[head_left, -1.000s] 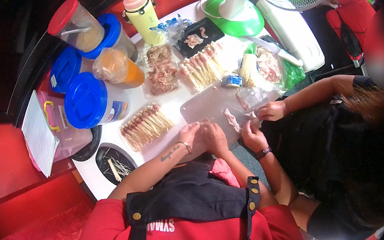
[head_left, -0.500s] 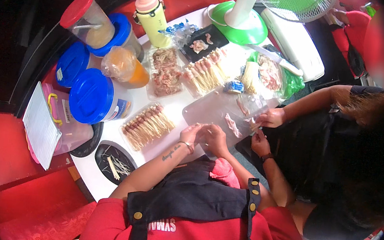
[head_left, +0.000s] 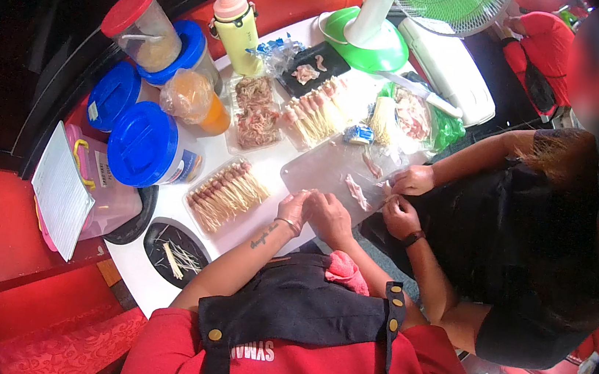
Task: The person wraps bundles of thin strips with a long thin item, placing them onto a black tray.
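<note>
My left hand [head_left: 294, 210] and my right hand [head_left: 332, 220] meet fingertip to fingertip over the near edge of a pale cutting board [head_left: 309, 166]. Both have their fingers closed in a pinch; whatever lies between them is too small or hidden to make out. Just left of them sits a clear tray of meat-wrapped enoki mushroom rolls [head_left: 228, 195], laid in rows. Strips of raw meat [head_left: 356, 192] lie on the board to the right of my hands. Beyond it stand a second tray of enoki rolls [head_left: 314, 121] and a tray of sliced meat [head_left: 254, 117].
At my right a co-worker's hands [head_left: 405, 199] work close together at the board's edge. A black bowl of enoki scraps [head_left: 175, 255] stands at the near left. Blue-lidded tubs [head_left: 143, 145], a yellow bottle [head_left: 239, 32] and a green-based fan [head_left: 367, 43] crowd the table's far side.
My hands stay together, the right one turned slightly with its fingers nearer the left. The co-worker's hands have drawn closer together. The whole view has shifted a little.
</note>
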Tool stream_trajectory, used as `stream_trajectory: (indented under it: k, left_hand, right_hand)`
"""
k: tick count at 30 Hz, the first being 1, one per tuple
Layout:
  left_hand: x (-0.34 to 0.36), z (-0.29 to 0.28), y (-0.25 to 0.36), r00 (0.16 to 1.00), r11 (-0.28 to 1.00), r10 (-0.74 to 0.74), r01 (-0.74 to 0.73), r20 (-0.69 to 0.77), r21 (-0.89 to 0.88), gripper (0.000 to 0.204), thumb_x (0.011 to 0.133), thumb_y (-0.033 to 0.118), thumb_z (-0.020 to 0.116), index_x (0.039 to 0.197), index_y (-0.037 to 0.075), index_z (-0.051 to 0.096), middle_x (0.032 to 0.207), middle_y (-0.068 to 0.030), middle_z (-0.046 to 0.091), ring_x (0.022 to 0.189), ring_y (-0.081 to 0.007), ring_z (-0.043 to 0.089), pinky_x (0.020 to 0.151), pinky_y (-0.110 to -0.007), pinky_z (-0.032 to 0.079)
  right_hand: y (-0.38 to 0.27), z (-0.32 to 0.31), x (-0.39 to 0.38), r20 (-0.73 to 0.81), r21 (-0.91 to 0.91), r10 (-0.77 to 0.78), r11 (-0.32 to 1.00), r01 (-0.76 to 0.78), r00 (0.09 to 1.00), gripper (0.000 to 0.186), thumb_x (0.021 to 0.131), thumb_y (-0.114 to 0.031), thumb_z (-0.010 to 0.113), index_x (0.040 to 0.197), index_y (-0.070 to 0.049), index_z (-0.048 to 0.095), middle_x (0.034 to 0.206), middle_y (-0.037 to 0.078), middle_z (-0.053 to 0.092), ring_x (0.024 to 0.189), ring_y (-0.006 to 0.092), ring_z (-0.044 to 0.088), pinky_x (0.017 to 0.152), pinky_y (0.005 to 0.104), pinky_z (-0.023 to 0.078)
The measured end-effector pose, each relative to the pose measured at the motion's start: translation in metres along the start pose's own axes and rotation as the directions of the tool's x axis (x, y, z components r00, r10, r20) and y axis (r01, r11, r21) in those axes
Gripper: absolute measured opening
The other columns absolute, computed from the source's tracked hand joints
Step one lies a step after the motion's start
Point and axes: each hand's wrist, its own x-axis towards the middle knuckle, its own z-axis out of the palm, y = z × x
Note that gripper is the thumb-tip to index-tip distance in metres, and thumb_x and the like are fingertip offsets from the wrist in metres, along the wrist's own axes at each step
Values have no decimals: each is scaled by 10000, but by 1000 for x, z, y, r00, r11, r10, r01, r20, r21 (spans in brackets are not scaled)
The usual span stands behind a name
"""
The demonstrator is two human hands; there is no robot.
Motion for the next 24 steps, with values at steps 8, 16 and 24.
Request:
stream_trajectory:
  k: [8, 16, 24]
  left_hand:
    - [-14, 5, 8, 999, 999, -8, 6, 38, 40, 114, 823, 76, 562, 937, 74, 562, 870, -37, 616, 775, -144, 597, 695, -275, 499]
    - [-21, 5, 18, 998, 999, 12, -15, 68, 47, 135, 809, 127, 571, 944, 117, 574, 909, 1, 623, 815, -116, 586, 692, -265, 467]
    - [-23, 5, 20, 984, 998, 21, -11, 177, -60, 134, 785, 96, 575, 917, 114, 585, 933, 5, 620, 826, -104, 584, 728, -246, 446]
  right_hand:
    - [-3, 2, -2, -96, -104, -61, 993, 51, 993, 287, 681, -146, 634, 948, -111, 532, 767, 84, 545, 682, 262, 579, 566, 345, 479]
    - [-9, -1, 3, -73, -64, -92, 994, 88, 993, 233, 698, -144, 625, 915, -101, 552, 765, 91, 551, 684, 279, 576, 583, 364, 473]
    - [-4, 4, 5, 52, 560, 360, 762, -326, 932, 141, 764, -95, 606, 883, -20, 602, 809, 123, 630, 737, 191, 604, 664, 301, 468]
